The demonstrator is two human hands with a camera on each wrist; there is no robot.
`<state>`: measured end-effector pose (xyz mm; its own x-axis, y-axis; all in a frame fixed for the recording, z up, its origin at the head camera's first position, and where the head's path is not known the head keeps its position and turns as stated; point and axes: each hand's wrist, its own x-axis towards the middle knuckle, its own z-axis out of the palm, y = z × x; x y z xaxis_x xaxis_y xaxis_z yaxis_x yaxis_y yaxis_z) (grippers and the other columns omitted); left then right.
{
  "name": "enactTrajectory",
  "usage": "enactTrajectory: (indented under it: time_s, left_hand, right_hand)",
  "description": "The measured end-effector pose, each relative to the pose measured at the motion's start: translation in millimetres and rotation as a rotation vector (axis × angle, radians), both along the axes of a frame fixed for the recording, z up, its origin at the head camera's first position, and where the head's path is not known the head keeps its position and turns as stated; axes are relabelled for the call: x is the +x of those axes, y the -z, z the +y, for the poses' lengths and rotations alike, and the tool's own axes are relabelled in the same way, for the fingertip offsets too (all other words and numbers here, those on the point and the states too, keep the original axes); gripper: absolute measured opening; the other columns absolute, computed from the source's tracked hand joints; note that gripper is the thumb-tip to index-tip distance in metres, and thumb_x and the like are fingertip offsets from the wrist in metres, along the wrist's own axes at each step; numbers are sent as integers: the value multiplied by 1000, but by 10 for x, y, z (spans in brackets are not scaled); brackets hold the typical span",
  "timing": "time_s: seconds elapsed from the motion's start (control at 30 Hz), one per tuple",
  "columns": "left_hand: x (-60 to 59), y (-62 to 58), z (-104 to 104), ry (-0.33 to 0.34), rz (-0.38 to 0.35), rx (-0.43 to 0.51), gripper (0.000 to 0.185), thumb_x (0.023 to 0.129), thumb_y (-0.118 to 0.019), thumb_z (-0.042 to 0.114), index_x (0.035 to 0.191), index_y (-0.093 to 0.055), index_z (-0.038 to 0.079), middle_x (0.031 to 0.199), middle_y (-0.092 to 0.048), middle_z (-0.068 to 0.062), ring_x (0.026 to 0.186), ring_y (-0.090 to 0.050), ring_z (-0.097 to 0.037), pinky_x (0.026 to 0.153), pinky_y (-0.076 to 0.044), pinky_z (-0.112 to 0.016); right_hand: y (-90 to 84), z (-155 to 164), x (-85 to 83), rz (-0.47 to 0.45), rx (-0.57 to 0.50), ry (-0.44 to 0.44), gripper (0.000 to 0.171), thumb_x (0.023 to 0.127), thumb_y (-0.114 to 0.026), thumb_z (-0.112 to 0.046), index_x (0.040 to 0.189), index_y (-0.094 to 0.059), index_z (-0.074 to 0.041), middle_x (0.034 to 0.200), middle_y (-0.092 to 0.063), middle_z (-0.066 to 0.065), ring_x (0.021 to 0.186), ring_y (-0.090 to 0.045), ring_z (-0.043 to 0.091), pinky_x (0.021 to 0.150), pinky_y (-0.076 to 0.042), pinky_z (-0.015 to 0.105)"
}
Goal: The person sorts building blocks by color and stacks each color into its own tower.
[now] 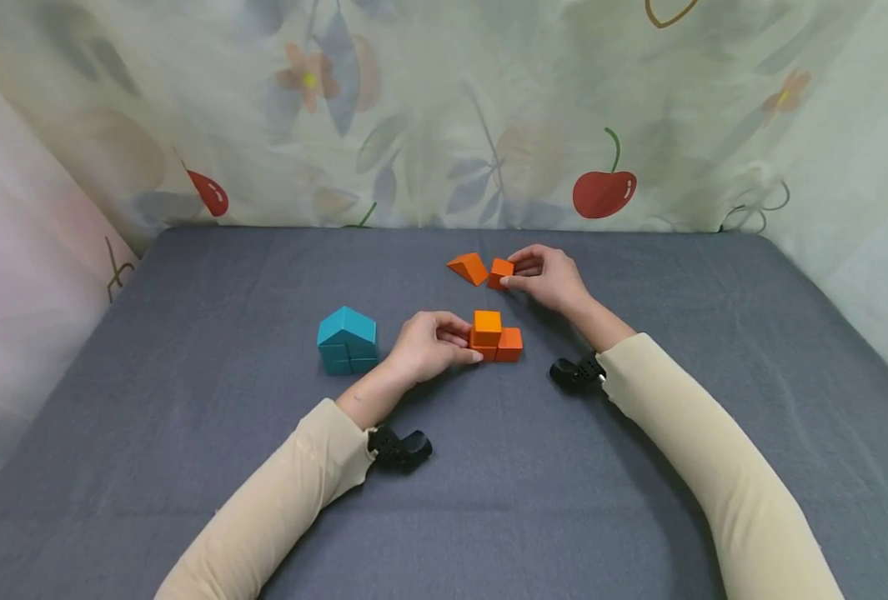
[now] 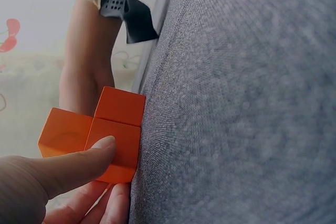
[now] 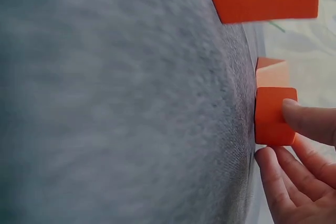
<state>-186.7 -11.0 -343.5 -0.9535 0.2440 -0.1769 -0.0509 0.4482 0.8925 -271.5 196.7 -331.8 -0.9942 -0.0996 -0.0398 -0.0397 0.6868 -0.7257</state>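
A small stack of orange cubes (image 1: 494,337) sits mid-table, one cube on top of a lower row. My left hand (image 1: 432,346) holds the stack's left side between thumb and fingers; in the left wrist view the thumb (image 2: 79,166) presses an orange cube (image 2: 113,148). Farther back, my right hand (image 1: 544,275) pinches a single orange cube (image 1: 499,272), also in the right wrist view as the cube (image 3: 273,116) under the fingertips (image 3: 310,121). An orange wedge (image 1: 469,267) lies just left of that cube.
A teal block house (image 1: 347,340) stands left of my left hand. The grey cloth table (image 1: 188,467) is ringed by a floral curtain (image 1: 413,108) at the back and sides. Black wrist cameras (image 1: 401,448) ride under both sleeves.
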Motion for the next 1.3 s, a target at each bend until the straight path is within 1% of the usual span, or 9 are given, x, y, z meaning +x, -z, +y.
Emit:
enactTrajectory:
  time_s: [0.2, 0.4, 0.5, 0.63, 0.73, 0.9, 1.0, 1.17, 1.3]
  left_hand:
    - [5, -16, 5, -3, -10, 1, 35, 77, -81, 12, 109, -68, 5, 97, -68, -8, 86, -64, -17, 71, -54, -23]
    - [6, -36, 3, -2, -15, -3, 35, 78, -80, 13, 110, -68, 6, 97, -68, -8, 87, -63, -18, 72, -54, -24]
    - [4, -39, 4, -5, -15, -4, 34, 78, -80, 13, 110, -68, 6, 97, -67, -8, 86, -63, -18, 72, -54, -24]
    - [2, -34, 6, -3, -12, -8, 34, 78, -80, 12, 109, -68, 6, 97, -67, -8, 86, -63, -18, 71, -53, -23]
    - [5, -31, 9, 1, -5, -10, 34, 78, -80, 12, 110, -68, 6, 97, -67, -8, 87, -63, -18, 72, -53, -23]
    - [13, -33, 9, 6, 13, -11, 34, 78, -80, 12, 109, -68, 6, 98, -68, -8, 87, -64, -18, 72, -53, -24]
    - [12, -31, 10, 9, 19, -14, 34, 77, -81, 12, 108, -68, 6, 98, -68, -8, 87, -64, -18, 73, -54, -24]
    - [12, -33, 11, 9, 21, -23, 34, 77, -81, 12, 108, -68, 6, 99, -68, -8, 88, -64, -18, 74, -54, -25]
    - [13, -38, 11, 11, 23, -27, 34, 78, -80, 12, 108, -68, 6, 99, -68, -8, 88, -64, -18, 74, -54, -25]
  right_hand:
    - [-29, 40, 178, 13, -36, -69, 41, 88, -71, -21, 121, -59, -3, 119, -63, 17, 107, -63, 29, 94, -51, 41]
    - [-78, 93, 349, 65, -74, -144, 40, 87, -72, -19, 121, -59, -2, 119, -64, 17, 104, -64, 28, 91, -53, 39]
    - [-122, 116, 436, 92, -97, -188, 40, 86, -73, -18, 120, -59, -2, 118, -64, 17, 102, -65, 27, 88, -55, 34]
    - [-165, 146, 541, 106, -133, -228, 39, 86, -73, -17, 119, -60, -2, 116, -64, 16, 100, -66, 26, 82, -55, 24]
    - [-185, 166, 611, 109, -144, -246, 39, 86, -73, -17, 119, -60, -1, 115, -65, 16, 99, -66, 25, 81, -54, 21]
    - [-190, 205, 694, 123, -104, -268, 39, 85, -74, -19, 118, -60, -2, 114, -66, 15, 99, -65, 24, 85, -55, 27]
    - [-177, 228, 734, 136, -89, -280, 39, 85, -74, -18, 118, -61, -2, 114, -66, 15, 99, -65, 24, 84, -55, 27]
    - [-159, 259, 779, 142, -79, -274, 39, 85, -74, -19, 118, -61, -3, 114, -66, 14, 98, -66, 23, 81, -54, 23]
    - [-151, 277, 804, 121, -70, -267, 40, 84, -75, -21, 117, -61, -4, 114, -66, 12, 97, -66, 22, 82, -55, 25]
